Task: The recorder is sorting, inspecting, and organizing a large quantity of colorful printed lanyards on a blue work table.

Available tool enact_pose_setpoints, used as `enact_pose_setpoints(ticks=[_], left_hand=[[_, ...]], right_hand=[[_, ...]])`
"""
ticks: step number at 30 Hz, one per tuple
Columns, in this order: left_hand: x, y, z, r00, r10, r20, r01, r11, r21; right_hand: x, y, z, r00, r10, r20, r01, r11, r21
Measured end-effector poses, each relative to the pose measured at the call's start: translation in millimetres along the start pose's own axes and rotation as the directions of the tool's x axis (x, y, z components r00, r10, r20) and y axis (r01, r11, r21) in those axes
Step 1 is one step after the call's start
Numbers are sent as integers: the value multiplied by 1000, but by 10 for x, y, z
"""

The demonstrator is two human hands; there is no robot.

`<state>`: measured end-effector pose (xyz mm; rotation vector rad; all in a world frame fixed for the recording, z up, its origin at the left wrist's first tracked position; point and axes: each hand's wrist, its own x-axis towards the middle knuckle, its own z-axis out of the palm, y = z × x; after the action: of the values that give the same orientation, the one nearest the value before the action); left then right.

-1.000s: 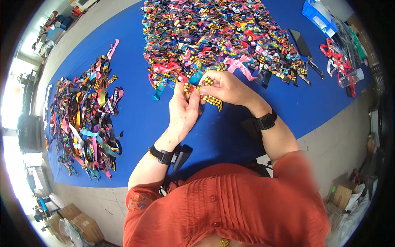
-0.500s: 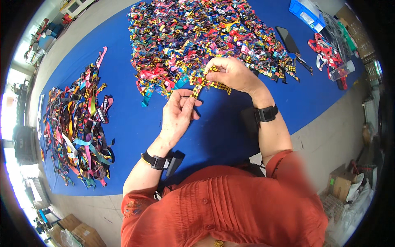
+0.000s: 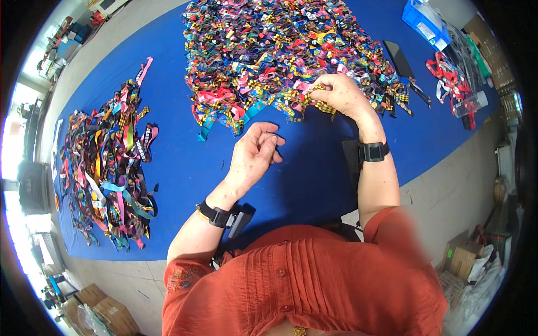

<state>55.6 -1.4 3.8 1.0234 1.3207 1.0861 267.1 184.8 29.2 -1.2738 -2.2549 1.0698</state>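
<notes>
A wide, shaggy mat of knotted fabric strips [image 3: 280, 56] in many colours lies at the far middle of the table. My right hand [image 3: 346, 96] is at its near edge, thumb and fingers pinched on a yellow-and-black checked strip [image 3: 324, 106]. Part of that strip is hidden under the fingers. Just short of the mat, above the blue cloth, my left hand [image 3: 252, 158] has its fingers curled in toward the thumb, with nothing seen in them. A teal strip [image 3: 205, 130] hangs out from the mat's near left corner.
A heap of loose printed strips [image 3: 109, 173] lies on the left of the blue-covered table [image 3: 190, 173]. On the right are a dark phone [image 3: 398, 57], a blue bin [image 3: 425, 25], red-and-white straps [image 3: 445, 78] and a clear plastic container [image 3: 471, 105].
My left hand has let go of the checked strip and drawn slightly back. My right hand has moved right along the mat's edge. The strip now lies against the mat.
</notes>
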Motion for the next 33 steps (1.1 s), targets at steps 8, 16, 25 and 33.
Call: enact_pose_setpoints(ticks=[8,16,25,33], left_hand=[[17,-32,-1,1000,8,25,-10,999,46],[11,-40,-3,999,20,37,-22,998,64],[18,-70,1,998,36,52,-40,995,91],[34,-101,-22,998,22,56,-26,997,72]], right_hand=[[26,66,38,985,-2,-172,-20,991,-129],[-48,-12,54,960,-112,-255,31,953,-302],[-70,-100,92,938,-52,-343,-111,892,-439],[-105,-155,136,912,-68,-405,-128,890,-437]])
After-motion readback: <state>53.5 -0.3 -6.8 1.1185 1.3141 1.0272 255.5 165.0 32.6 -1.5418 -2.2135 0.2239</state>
